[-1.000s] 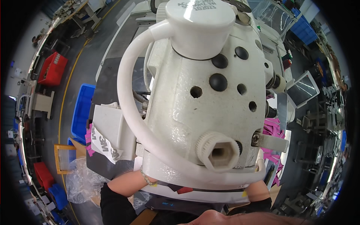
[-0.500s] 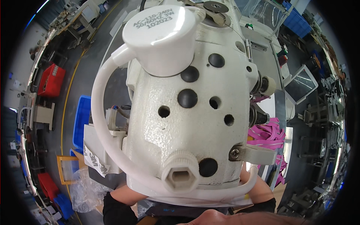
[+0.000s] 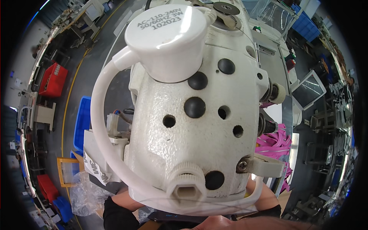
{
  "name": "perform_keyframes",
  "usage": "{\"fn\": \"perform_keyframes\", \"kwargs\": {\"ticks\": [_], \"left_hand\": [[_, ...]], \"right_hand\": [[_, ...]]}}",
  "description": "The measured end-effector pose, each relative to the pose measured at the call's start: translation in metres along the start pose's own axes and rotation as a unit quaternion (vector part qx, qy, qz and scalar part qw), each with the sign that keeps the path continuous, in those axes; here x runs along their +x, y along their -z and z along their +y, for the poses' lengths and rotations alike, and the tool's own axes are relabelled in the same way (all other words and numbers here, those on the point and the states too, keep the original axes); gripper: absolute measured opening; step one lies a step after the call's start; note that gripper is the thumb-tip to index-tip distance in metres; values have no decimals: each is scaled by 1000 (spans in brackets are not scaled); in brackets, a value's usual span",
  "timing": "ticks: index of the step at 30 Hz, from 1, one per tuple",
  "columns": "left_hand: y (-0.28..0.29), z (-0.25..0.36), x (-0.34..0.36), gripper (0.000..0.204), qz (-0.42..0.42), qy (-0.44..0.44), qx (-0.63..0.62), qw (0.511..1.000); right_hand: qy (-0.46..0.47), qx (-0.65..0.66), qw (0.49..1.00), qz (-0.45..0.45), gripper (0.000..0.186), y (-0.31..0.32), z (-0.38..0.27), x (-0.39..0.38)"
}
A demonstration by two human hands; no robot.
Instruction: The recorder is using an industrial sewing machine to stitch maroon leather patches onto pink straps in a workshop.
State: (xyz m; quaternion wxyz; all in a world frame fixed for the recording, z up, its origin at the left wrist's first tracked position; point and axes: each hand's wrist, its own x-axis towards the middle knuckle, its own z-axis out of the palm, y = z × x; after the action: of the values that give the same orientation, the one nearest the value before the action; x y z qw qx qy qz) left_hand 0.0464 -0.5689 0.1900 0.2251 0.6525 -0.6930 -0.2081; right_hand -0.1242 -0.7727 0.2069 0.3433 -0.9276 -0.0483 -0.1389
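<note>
Sewing-machine head [image 3: 172, 153], white, x1, fills ctr of view directly in front of person, on worktable. Forearms x2: L forearm [image 3: 125, 201] & R forearm [image 3: 265, 196] run up from lower edge, 1 each side, & go behind near end of head. L hand & R hand both hidden by it; can't tell if open, closed or gripping. White flex tube [image 3: 99, 97] x1 loops down head's L side from round white housing [image 3: 168, 46] x1. Pink strips [image 3: 276, 142], pile on R, too tangled to count. Black round plugs [image 3: 194, 107] x4 on head; bare round holes [image 3: 169, 121] x3 w/ dark insides, mid-head. Containers: blue bin [image 3: 81, 124] x1 just L of table, contents can't tell; blue crate [image 3: 305, 27] x1 upper R & red bin [image 3: 54, 81] x1 far L, contents unclear; smaller red bin [image 3: 47, 188] x1 & smaller blue bin [image 3: 63, 209] x1 lower L, side by side, insides too small to read.
</note>
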Motion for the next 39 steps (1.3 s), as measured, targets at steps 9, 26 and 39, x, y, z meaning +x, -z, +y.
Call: {"fn": "perform_keyframes", "kwargs": {"ticks": [9, 26, 39], "left_hand": [[-3, 6, 0, 55, 15, 7, 7, 1000], [-9, 36, -15, 52, 68, 37, 15, 997], [17, 28, -14, 35, 266, -57, 134, 953]], "right_hand": [[83, -78, 989, 91, 41, -13, 9, 1], [37, -14, 999, 4, 26, -33, 17, -32], [-87, -56, 994, -21, 34, -15, -31, 3]]}}
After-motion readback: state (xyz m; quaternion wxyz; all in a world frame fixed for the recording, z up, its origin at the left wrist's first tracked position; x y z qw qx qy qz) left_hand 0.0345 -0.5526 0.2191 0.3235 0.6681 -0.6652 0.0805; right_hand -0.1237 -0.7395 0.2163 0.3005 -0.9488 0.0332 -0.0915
